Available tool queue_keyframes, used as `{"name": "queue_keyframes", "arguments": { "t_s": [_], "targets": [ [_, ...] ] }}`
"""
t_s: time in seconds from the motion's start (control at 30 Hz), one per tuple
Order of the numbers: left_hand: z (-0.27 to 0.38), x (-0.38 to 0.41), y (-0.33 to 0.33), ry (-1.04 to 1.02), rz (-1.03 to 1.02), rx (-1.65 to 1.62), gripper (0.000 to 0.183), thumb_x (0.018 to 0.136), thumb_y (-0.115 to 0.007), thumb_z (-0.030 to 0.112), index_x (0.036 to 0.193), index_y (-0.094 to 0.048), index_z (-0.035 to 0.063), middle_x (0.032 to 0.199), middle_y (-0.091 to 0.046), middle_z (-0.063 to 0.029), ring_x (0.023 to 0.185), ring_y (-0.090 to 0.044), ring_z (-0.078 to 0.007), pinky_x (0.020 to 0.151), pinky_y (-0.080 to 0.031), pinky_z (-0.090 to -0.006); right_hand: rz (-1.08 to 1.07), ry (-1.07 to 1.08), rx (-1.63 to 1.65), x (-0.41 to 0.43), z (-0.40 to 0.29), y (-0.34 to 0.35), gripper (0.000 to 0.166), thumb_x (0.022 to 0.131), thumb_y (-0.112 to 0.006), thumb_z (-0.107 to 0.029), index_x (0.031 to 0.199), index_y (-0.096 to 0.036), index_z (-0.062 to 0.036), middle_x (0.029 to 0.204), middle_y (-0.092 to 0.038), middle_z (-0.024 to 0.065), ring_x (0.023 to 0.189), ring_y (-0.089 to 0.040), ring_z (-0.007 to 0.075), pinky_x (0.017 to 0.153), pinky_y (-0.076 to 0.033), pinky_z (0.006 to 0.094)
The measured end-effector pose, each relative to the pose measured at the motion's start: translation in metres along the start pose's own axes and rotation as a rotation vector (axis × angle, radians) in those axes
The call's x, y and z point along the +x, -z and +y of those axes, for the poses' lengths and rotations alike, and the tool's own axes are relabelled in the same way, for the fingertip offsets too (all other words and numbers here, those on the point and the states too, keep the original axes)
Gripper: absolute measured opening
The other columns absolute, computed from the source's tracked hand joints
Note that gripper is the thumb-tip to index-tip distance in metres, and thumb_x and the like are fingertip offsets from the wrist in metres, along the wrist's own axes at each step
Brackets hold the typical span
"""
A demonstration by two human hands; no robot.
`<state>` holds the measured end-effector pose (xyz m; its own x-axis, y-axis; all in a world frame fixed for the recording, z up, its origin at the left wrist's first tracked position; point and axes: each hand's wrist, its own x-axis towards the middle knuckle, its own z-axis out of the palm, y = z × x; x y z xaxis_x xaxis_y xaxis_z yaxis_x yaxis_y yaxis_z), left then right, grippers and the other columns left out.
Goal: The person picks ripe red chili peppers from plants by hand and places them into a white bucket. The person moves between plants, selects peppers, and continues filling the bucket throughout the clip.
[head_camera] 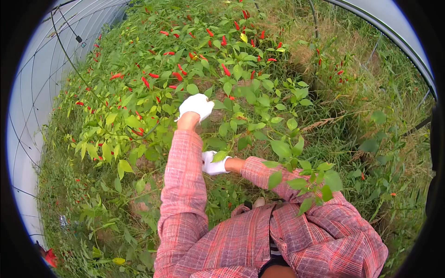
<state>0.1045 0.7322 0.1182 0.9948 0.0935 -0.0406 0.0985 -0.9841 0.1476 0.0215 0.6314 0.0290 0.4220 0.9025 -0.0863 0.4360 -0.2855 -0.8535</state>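
Observation:
My left hand [196,107], in a white glove, reaches into the chilli pepper plants [264,100] with its fingers curled. Its back faces me, so whatever is within the fingers is hidden. Several red chilli peppers [177,76] hang just beyond it, among green leaves. Lower down and nearer my body is my right hand [215,163], also white-gloved, among the stems. A green leaf [219,156] partly covers it, and its fingertips are out of sight. A leafy branch [313,179] crosses in front of my right sleeve [266,173].
Translucent film [26,114] on thin hoops walls the left side. A dark curved tube [393,36] arches at the upper right. Tall grass [365,80] grows on the right, with a dry seed head [320,124] leaning towards the plants. A dark device [79,39] hangs at the upper left.

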Motion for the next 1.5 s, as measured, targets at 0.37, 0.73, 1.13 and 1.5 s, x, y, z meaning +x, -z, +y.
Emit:
{"name": "queue_keyframes", "arguments": {
  "t_s": [0.37,0.73,1.13,1.5],
  "targets": [
    [-0.075,0.078,-0.187,0.196,0.204,-0.947,0.03,0.079,-0.052,0.029,0.09,-0.056,0.0008,0.088,-0.059,-0.0131,0.078,-0.055,-0.0255,0.07,-0.042,-0.0335,-0.024,0.008,-0.038,-0.026,0.02,-0.028,0.042,0.069,-0.047,-0.013,0.11,-0.044,-0.004,0.068,-0.056,0.0189,0.06,-0.057,0.0304,0.055,-0.044,0.036],
    [0.014,0.068,-0.188,-0.069,0.348,-0.979,0.031,0.076,-0.055,0.026,0.096,-0.055,0.0025,0.088,-0.059,-0.0136,0.08,-0.054,-0.0288,0.073,-0.042,-0.0343,0.834,-0.16,1.031,-0.049,0.062,0.053,0.01,0.081,-0.042,-0.009,0.083,-0.049,-0.0023,0.063,-0.054,0.0051,0.041,-0.042,0.0075,0.032,-0.031,0.0222],
    [0.013,0.054,-0.19,-0.164,0.479,-0.755,0.02,0.08,-0.046,0.016,0.092,-0.056,0.0041,0.085,-0.06,-0.0136,0.078,-0.057,-0.0278,0.068,-0.044,-0.035,0.824,0.096,-0.356,0.017,0.118,0.112,0.026,0.071,-0.058,-0.024,0.086,-0.053,-0.003,0.08,-0.057,0.0124,0.074,-0.055,0.0277,0.068,-0.043,0.0345],
    [0.01,0.052,-0.196,-0.14,0.521,-0.834,0.022,0.076,-0.056,0.02,0.088,-0.057,0.001,0.08,-0.061,-0.0122,0.073,-0.058,-0.0253,0.066,-0.044,-0.0336,1.027,-0.184,1.038,0.043,0.143,0.107,0.01,0.083,-0.048,-0.016,0.083,-0.054,-0.0084,0.07,-0.055,0.0009,0.059,-0.049,0.0113,0.051,-0.042,0.0278]
  ]
}}
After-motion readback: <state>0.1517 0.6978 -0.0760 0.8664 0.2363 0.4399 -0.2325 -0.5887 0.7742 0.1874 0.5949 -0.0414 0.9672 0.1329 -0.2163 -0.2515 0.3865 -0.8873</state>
